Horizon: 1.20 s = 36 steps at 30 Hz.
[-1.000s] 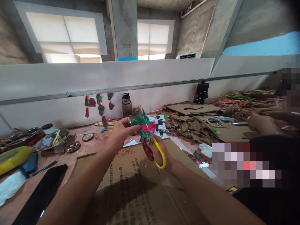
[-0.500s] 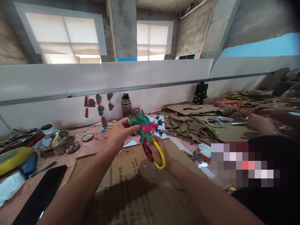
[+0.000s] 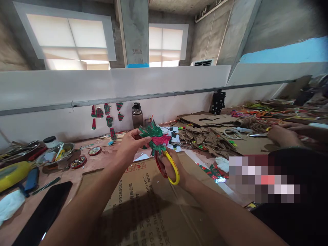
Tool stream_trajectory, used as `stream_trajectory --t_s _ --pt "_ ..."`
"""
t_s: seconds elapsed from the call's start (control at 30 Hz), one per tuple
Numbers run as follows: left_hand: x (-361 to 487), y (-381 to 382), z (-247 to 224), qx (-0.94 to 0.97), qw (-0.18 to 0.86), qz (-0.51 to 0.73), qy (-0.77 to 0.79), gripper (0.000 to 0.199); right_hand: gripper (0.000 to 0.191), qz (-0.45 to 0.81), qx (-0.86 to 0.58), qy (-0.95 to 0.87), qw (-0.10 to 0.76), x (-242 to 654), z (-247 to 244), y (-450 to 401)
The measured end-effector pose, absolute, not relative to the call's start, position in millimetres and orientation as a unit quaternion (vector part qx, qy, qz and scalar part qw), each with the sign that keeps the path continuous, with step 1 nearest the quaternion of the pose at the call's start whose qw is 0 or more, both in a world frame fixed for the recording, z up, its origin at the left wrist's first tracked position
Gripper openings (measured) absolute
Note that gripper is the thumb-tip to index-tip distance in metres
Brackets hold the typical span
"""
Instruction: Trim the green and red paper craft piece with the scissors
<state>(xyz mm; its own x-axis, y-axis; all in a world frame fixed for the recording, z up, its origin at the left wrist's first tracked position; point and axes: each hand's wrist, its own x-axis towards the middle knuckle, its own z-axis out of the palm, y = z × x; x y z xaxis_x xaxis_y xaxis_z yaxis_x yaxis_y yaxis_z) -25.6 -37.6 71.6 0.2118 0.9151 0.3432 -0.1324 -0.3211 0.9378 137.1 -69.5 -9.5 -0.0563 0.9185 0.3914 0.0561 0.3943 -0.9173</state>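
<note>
Two things in clamped fingers: green-and-pink piece in left hand, red-and-yellow scissors in right hand

Bare forearms, bare wrists; bare fingers

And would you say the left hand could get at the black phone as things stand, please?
Probably not while the left hand holds the green-and-pink piece, though nothing appears to lie over the black phone.
</note>
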Motion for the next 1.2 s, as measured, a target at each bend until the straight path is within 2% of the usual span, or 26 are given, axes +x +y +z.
stream_trajectory --t_s 0.33,0.83,1.0,1.2 --pt "-29 -34 71 0.618 0.475 0.514 0.358 0.025 0.028 0.331 -0.403 -0.636 0.570 133 2 -76" --pt "-34 -21 69 0.542 0.537 0.548 0.342 0.033 0.034 0.374 -0.437 -0.617 0.537 133 7 -76" --pt "-45 3 62 0.415 0.569 0.631 0.326 0.028 0.034 0.333 -0.456 -0.667 0.486 138 4 -65" --pt "-73 28 53 0.288 0.560 0.689 0.359 0.015 0.024 0.296 -0.469 -0.756 0.348 141 -6 -49"
